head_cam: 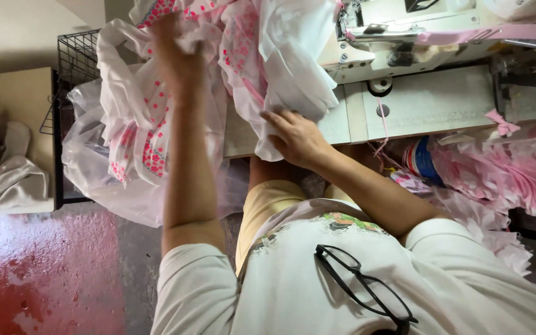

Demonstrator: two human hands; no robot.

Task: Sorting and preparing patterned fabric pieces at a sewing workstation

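The left hand (178,59) is raised and blurred, gripping white cloth with pink flowers (150,133) above a wire basket (77,56). The right hand (296,136) presses a white fold (293,74) at the table (442,99) edge, beside the sewing machine (392,37). Black glasses (361,285) hang at the person's shirt, and pink ruffles (504,180) pile to the right.

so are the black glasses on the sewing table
No, the black glasses hang on the front of the person's white shirt, not on the sewing table.

Sewing table (429,102) — machine (404,37), white fabric (293,74)
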